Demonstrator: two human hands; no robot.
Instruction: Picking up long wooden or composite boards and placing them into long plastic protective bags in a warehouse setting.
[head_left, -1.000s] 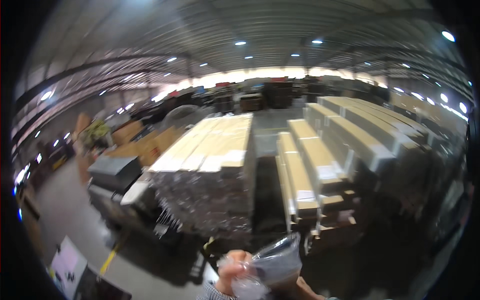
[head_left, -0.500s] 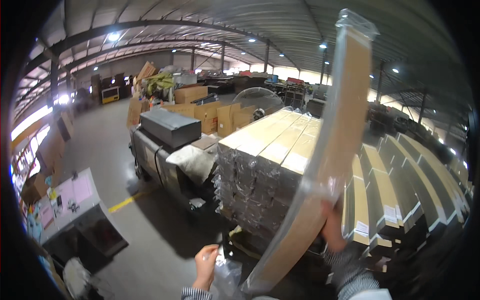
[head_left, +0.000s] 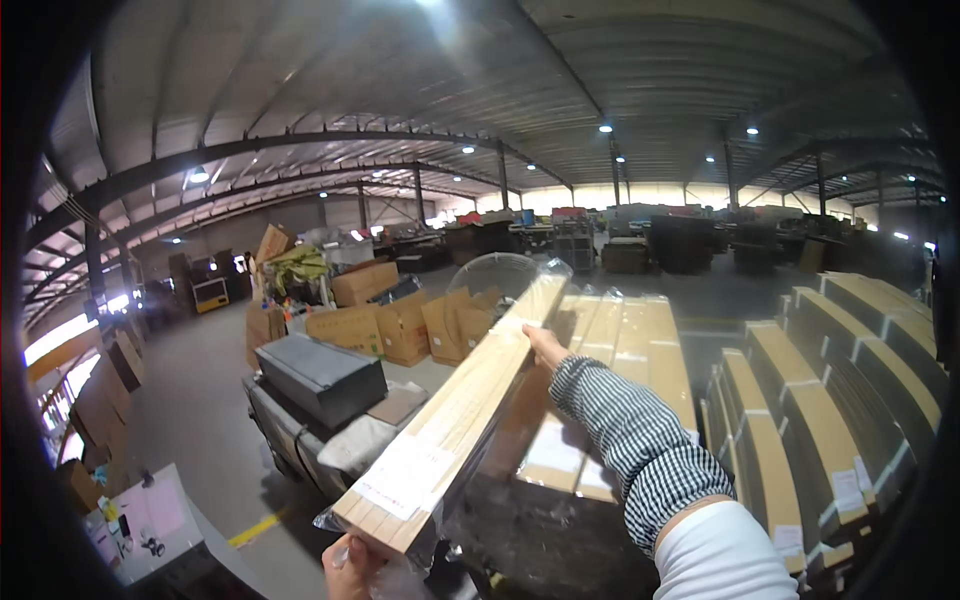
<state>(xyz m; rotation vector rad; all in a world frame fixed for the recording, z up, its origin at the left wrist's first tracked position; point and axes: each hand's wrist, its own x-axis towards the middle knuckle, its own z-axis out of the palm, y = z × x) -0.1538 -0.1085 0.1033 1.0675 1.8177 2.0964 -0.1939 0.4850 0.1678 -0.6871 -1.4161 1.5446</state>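
Note:
A long, narrow cardboard-coloured package (head_left: 462,400) in clear plastic wrap slants across the middle, its far end raised over the stack. White paper labels (head_left: 402,472) lie on its upper face near the close end. My right hand (head_left: 545,347) grips the package's right edge toward the far end, arm stretched out. At the near end my left hand (head_left: 352,568) is closed at the bottom corner, by the loose plastic; its fingers are partly hidden. Beneath and beyond the package stands a stack of similar wrapped packages (head_left: 640,345).
Rows of long, strapped board stacks (head_left: 780,400) stand on the right. To the left are a dark box (head_left: 320,378) on a wrapped pile and open cardboard cartons (head_left: 403,330). A worktable (head_left: 165,510) with small items sits at lower left. A round fan (head_left: 492,272) stands behind.
The package has gone from nearly upright to a low slant over the stack. My right hand has moved forward and left with it; my left hand has come to its near end. The view has tilted up.

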